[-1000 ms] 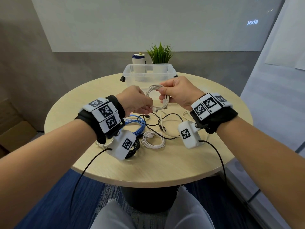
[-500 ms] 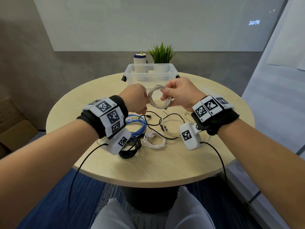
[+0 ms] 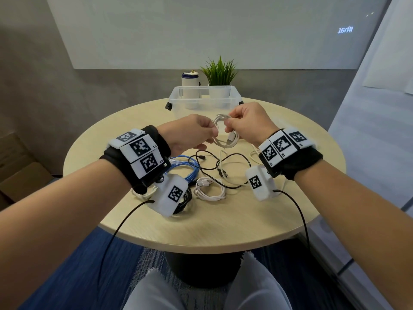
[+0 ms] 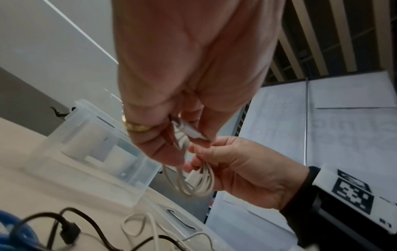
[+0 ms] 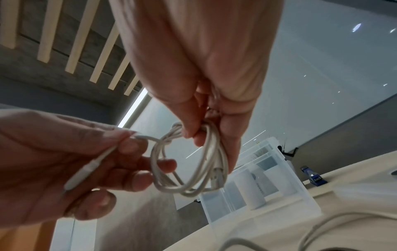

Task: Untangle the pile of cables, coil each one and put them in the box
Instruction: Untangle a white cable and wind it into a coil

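Observation:
A white cable coil (image 3: 225, 135) (image 5: 189, 169) (image 4: 193, 183) hangs in the air between both hands, above the round table (image 3: 223, 215). My right hand (image 3: 248, 124) (image 5: 206, 129) pinches the top of the coil's loops. My left hand (image 3: 196, 135) (image 4: 184, 139) pinches the cable's free end with its white plug (image 5: 86, 173). The clear plastic box (image 3: 204, 99) (image 5: 268, 183) stands just beyond the hands. On the table below lie a blue cable (image 3: 185, 168), a loose black cable (image 3: 214, 166), a small white coil (image 3: 207, 189) and a black coil (image 3: 185, 200).
A green potted plant (image 3: 220, 72) and a white cylinder with a blue top (image 3: 190, 79) stand behind the box. Another loose white cable (image 3: 254, 153) lies under my right wrist. A cardboard box (image 3: 20, 171) sits on the floor at the left.
Both hands have lifted the white coil slightly and drawn closer together. My left hand has shifted along the free end toward the coil.

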`<action>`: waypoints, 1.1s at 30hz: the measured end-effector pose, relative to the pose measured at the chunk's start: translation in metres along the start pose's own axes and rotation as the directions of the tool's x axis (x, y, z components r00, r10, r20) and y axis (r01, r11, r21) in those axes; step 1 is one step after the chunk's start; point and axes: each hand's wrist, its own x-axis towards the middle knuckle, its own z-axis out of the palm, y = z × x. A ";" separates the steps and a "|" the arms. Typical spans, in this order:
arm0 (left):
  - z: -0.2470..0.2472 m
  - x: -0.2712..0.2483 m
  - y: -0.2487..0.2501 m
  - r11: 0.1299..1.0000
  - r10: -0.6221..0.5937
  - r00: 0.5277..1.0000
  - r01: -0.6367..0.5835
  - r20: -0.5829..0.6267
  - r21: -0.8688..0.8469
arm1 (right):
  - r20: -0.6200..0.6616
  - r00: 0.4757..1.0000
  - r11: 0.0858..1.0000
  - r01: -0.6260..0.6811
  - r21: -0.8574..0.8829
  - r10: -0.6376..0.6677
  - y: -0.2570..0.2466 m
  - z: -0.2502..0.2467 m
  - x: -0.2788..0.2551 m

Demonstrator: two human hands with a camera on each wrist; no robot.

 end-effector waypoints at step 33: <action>-0.025 0.012 -0.014 0.930 0.190 0.921 -0.057 -0.340 0.364 | 0.335 0.940 0.728 -0.273 0.628 0.064 -0.019 -0.005 -0.011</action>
